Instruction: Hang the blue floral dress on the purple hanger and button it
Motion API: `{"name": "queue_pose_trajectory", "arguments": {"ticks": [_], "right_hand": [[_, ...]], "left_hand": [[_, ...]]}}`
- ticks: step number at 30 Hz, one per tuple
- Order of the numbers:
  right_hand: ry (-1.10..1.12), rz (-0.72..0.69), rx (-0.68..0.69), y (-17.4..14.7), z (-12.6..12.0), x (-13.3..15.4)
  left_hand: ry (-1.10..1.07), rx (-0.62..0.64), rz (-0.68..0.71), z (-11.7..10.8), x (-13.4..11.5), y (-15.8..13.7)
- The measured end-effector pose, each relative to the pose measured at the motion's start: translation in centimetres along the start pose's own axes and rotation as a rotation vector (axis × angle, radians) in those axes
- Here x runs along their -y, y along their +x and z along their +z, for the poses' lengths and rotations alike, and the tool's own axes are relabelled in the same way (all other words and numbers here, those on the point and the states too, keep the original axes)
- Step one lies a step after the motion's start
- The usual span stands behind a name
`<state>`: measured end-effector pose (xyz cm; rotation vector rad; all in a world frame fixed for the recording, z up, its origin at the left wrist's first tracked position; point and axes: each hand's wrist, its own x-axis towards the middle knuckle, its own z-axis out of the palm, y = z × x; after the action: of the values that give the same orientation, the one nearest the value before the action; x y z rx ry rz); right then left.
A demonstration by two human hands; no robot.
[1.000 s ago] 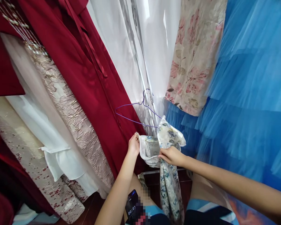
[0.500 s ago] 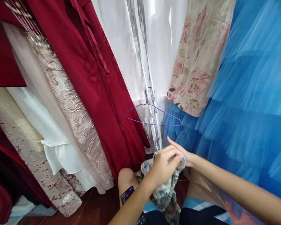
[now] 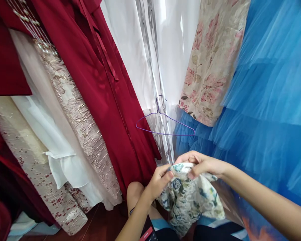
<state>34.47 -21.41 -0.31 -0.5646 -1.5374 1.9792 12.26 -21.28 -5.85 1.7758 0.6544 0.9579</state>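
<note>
Between my knees hangs a floral garment (image 3: pixel 185 201), cream with blue and green flowers and a gathered, crinkled body. My left hand (image 3: pixel 160 180) pinches its top edge at the left, thumb on the near side. On the other side of the neckline, my right hand (image 3: pixel 199 164) grips the same edge with its thumb pressed over the front. The opening between the two hands shows a white inner band. Just beyond them a thin purple wire hanger (image 3: pixel 165 134) hangs bare, in front of shiny silvery straps (image 3: pixel 154 73).
Dark red dresses (image 3: pixel 110 110), a cream textured gown (image 3: pixel 75 97) and white fabric hang to the left and centre. A pink-flowered dress (image 3: pixel 205 83) and blue tiered tulle (image 3: pixel 266 110) hang right. A phone (image 3: pixel 148 231) lies by my left thigh.
My hands have moved apart from their overlapping position, each now holding one side of the neckline. The garment has spread wider and hangs more openly. The phone screen now shows red.
</note>
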Motion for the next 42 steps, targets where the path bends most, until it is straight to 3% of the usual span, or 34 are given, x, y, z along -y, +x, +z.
{"name": "queue_pose_trajectory", "arguments": {"ticks": [4,8,10,15,19,23,26,28,35,42], "right_hand": [[-0.293,-0.121,-0.242,-1.5,-3.7,3.1],[-0.409,-0.298,-0.614,-1.0,-9.1,6.3],[-0.404,-0.346,-0.684,0.5,-11.2,7.8],[-0.384,-0.317,-0.563,6.3,-13.0,9.3],[-0.324,-0.345,-0.548,9.4,-12.9,8.2],[-0.301,-0.326,-0.508,9.7,-12.8,7.3],[-0.314,-0.302,-0.491,8.8,-13.1,7.4],[-0.330,-0.282,-0.477,8.3,-13.2,7.7],[-0.379,-0.249,-0.470,8.1,-12.9,8.4],[-0.383,-0.258,-0.476,8.7,-12.6,7.8]], "left_hand": [[-0.001,-0.068,-0.187,-0.4,3.4,-1.0],[-0.027,-0.224,-0.159,-1.5,3.6,-0.7],[-0.077,-0.300,-0.128,-2.1,2.7,0.0],[-0.379,-0.511,-0.088,-3.5,-0.7,2.1],[-0.404,-0.593,-0.059,-6.1,-2.1,3.1],[-0.166,-0.535,-0.039,-10.7,-0.6,3.3],[0.119,-0.486,-0.140,-14.0,1.1,3.5],[0.199,-0.486,-0.211,-15.7,1.9,4.1],[0.368,-0.670,-0.362,-20.2,2.3,9.3],[0.398,-0.869,-0.309,-23.7,1.5,14.3]]}}
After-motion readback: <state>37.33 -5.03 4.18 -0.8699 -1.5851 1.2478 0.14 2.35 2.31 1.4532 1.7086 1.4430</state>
